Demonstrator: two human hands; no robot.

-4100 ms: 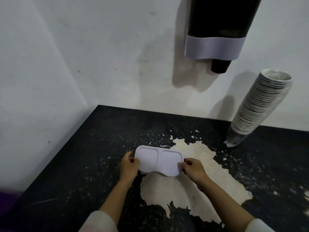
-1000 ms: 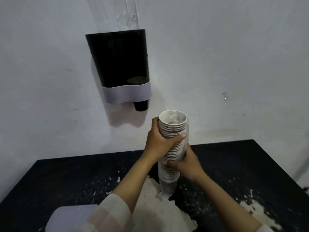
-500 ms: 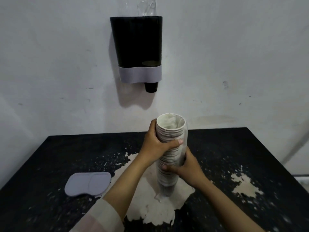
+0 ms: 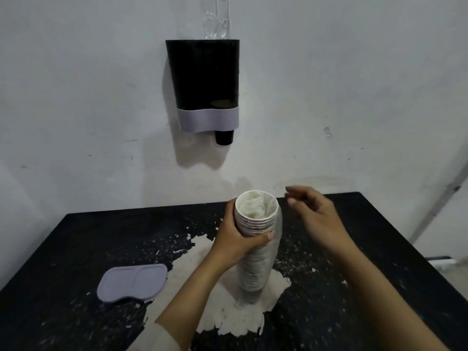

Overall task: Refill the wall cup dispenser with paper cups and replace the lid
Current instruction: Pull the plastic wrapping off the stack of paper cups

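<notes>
A tall stack of white paper cups [image 4: 255,262] in a thin plastic sleeve stands upright on the black table [image 4: 354,287]. My left hand [image 4: 235,239] is wrapped around the stack just below its rim. My right hand [image 4: 312,215] hovers to the right of the rim, fingers loosely apart, touching nothing. The black wall cup dispenser [image 4: 205,79] with a grey lower band hangs on the white wall above, its top uncovered; a dark cup pokes out underneath. Its grey lid [image 4: 133,282] lies flat on the table at the left.
A crumpled clear plastic sleeve [image 4: 216,17] sticks up out of the dispenser's top. The table's coating has peeled into a large pale patch [image 4: 222,312] under the stack. The white wall runs right behind the table, whose right edge is near.
My right hand has let go of the lower part of the stack and risen to the right of the rim. My left hand still holds the stack. The view sits slightly closer.
</notes>
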